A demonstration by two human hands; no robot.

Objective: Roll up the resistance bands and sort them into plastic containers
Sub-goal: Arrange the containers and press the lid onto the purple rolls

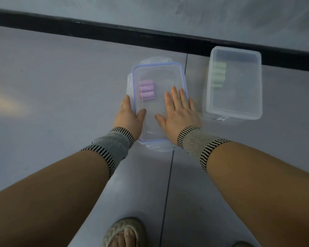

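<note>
A clear plastic container with a blue-trimmed lid (159,72) sits on the grey floor in front of me. Three rolled purple bands (146,90) lie inside it near its left wall. My left hand (129,116) grips the container's left edge, thumb over the lid. My right hand (179,109) lies flat on the lid with fingers spread. To the right stands a second clear container (239,104) with its lid on, and several rolled green bands (218,74) show through at its left side.
A black skirting strip (114,34) runs along the wall behind both containers. My foot in a pale sandal (125,232) is at the bottom edge. Striped knit cuffs cover both wrists. Floor tile seams run under the containers.
</note>
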